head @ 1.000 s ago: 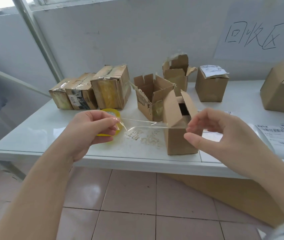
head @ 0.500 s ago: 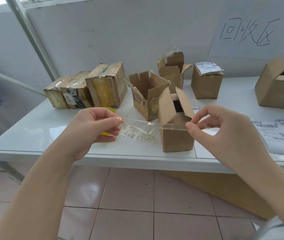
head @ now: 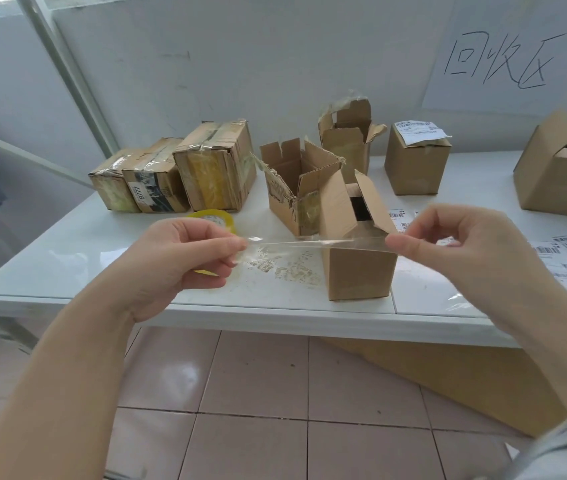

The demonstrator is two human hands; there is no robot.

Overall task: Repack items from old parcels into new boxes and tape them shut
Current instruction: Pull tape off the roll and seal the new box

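Clear tape strip (head: 316,242): my left hand (head: 178,261) and right hand (head: 465,251) pinch its ends, taut before the open box (head: 358,268), presumably so it won't tangle.

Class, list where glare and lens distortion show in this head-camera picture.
Head view: light glares off the table near the left hand; the tape strip glints, nearly invisible; the wide lens makes the window post lean and stretches both forearms.
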